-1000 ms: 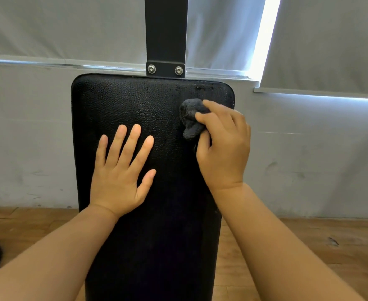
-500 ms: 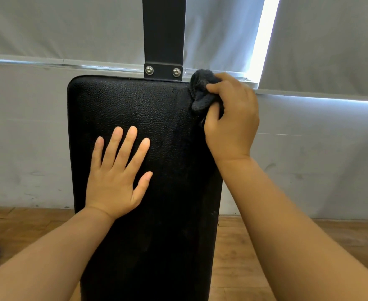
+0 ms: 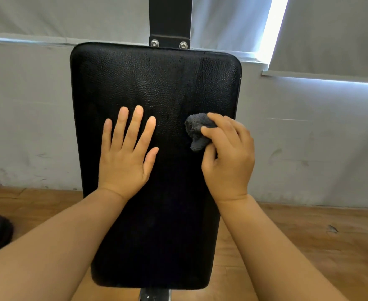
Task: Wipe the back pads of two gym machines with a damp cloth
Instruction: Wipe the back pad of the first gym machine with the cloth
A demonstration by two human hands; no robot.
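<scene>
The right hand (image 3: 228, 157) has its fingers curled round a small bunched dark grey cloth (image 3: 197, 131), thumb pinching it from below, and holds it against the right side of the pad (image 3: 157, 83) at mid-frame. The left hand (image 3: 125, 153) lies flat on the pad just left of centre, fingers straight and spread wide. The one pad in view is black with a pebbled grain and rounded corners, and fills the middle of the frame. At the upper centre a black post (image 3: 170, 16) joins it with two bolts (image 3: 154, 43). Behind are a pale wall (image 3: 26, 116) and a wooden floor (image 3: 320, 235).
</scene>
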